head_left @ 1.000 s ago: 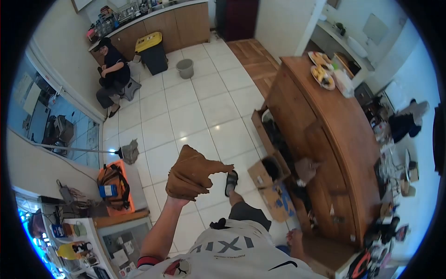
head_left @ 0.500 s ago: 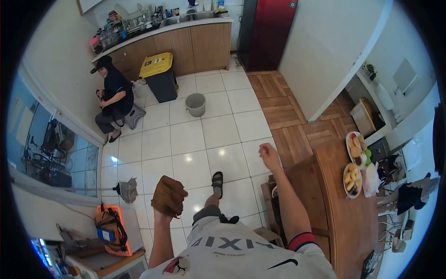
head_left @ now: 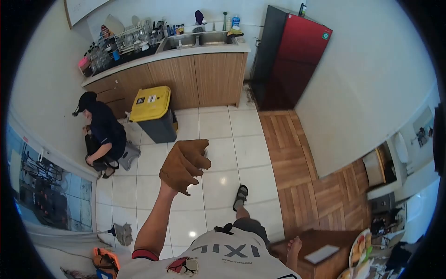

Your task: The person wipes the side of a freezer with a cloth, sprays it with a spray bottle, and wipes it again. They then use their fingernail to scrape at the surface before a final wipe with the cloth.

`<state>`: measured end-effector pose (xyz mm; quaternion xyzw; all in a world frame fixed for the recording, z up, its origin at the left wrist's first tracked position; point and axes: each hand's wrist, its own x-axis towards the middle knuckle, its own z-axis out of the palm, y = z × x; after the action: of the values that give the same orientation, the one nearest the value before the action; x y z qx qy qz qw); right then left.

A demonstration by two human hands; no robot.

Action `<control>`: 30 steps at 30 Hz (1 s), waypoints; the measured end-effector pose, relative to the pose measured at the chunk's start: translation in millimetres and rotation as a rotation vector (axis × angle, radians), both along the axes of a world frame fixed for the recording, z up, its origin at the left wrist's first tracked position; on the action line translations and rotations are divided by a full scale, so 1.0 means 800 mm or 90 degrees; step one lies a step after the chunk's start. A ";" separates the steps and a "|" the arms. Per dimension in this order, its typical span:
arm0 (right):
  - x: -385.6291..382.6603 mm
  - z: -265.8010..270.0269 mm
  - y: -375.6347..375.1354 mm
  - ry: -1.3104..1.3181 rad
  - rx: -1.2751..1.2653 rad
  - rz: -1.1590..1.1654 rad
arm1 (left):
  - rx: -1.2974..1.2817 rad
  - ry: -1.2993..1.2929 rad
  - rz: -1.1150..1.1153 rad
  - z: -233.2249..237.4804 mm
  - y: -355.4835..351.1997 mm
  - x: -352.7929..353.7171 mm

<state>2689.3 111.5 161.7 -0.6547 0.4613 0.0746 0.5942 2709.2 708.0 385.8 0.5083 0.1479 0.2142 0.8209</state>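
Observation:
My left hand is inside a brown leather baseball glove (head_left: 185, 166), raised in front of me over the tiled floor. The glove's finger sections fan out to the right, and my own fingers are hidden in it. Low down, beside the wooden table (head_left: 334, 235), is my right hand (head_left: 293, 246), its fingers curled. Whatever lies inside that hand, if anything, is out of sight. Behind the glove, only a sliver of a grey bucket shows at its right edge. One sandalled foot (head_left: 240, 197) stands forward on the tiles.
A person (head_left: 108, 128) bends forward on a grey stool (head_left: 129, 156) at left, beside a yellow-lidded bin (head_left: 155, 116). Sink counter (head_left: 181, 52) and red fridge (head_left: 297, 65) stand behind. A mop (head_left: 123, 234) lies at left; a food plate (head_left: 360, 249) is on the table.
My left hand with the glove has moved up and right, and the glove looks more spread. My right hand has dropped toward the table. The view has shifted; the seated person leans lower.

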 end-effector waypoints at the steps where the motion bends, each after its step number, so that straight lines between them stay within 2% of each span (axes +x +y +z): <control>1: 0.052 0.003 0.013 -0.060 0.020 -0.014 | -0.035 -0.038 -0.019 -0.017 0.025 0.039; 2: 0.116 -0.014 0.019 -0.058 0.023 -0.006 | -0.069 -0.076 -0.037 -0.033 0.048 0.075; 3: 0.202 -0.031 0.033 -0.102 0.020 0.088 | -0.064 -0.081 -0.028 -0.041 0.061 0.107; 4: 0.284 -0.053 0.057 -0.150 0.019 0.182 | -0.124 -0.095 0.024 -0.047 0.073 0.136; 5: 0.366 -0.066 0.102 -0.191 0.037 0.164 | -0.184 -0.106 0.072 -0.045 0.090 0.168; 6: 0.458 -0.061 0.162 -0.235 0.056 0.144 | -0.133 -0.148 0.027 0.005 0.084 0.201; 7: 0.525 -0.014 0.241 -0.333 0.049 0.171 | -0.114 -0.154 0.047 0.007 0.101 0.223; 8: 0.600 0.028 0.295 -0.374 0.051 0.329 | -0.108 -0.153 0.082 0.001 0.122 0.234; 9: 0.667 0.046 0.368 -0.411 0.061 0.344 | -0.106 -0.151 0.118 -0.002 0.141 0.240; 11: 0.776 0.113 0.508 -0.506 0.068 0.505 | -0.093 -0.160 0.190 -0.007 0.180 0.254; 13: 0.843 0.193 0.639 -0.596 0.070 0.632 | -0.090 -0.171 0.251 -0.014 0.216 0.270; 15: 0.903 0.222 0.747 -0.667 -0.029 0.736 | -0.110 -0.190 0.297 -0.026 0.249 0.299; 17: 0.933 0.252 0.839 -0.684 0.009 0.765 | -0.141 -0.231 0.313 -0.040 0.287 0.342; 19: 0.970 0.249 0.921 -0.693 0.006 0.774 | -0.194 -0.342 0.279 -0.058 0.340 0.403; 20: 0.987 0.247 0.950 -0.694 0.004 0.790 | 0.247 0.050 0.437 -0.135 0.393 0.413; 21: 1.010 0.237 0.978 -0.681 -0.001 0.810 | 0.231 0.061 0.446 -0.108 0.404 0.447; 23: 1.055 0.221 1.047 -0.679 0.069 0.889 | -0.137 -0.141 0.428 -0.049 0.448 0.516; 24: 1.071 0.220 1.075 -0.654 0.080 0.907 | -0.143 -0.120 0.447 -0.044 0.460 0.525; 26: 1.116 0.233 1.146 -0.660 0.039 0.916 | -0.249 -0.249 0.424 -0.036 0.493 0.546; 29: 1.172 0.247 1.266 -0.634 -0.010 0.965 | -0.269 -0.235 0.520 -0.013 0.513 0.577; 30: 1.195 0.232 1.310 -0.657 -0.022 0.999 | -0.216 -0.232 0.540 -0.020 0.516 0.582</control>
<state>3645.4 1159.7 347.0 -0.7392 -0.4317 0.1474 0.4955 3174.4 1120.8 369.5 0.2164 0.2288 0.5881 0.7450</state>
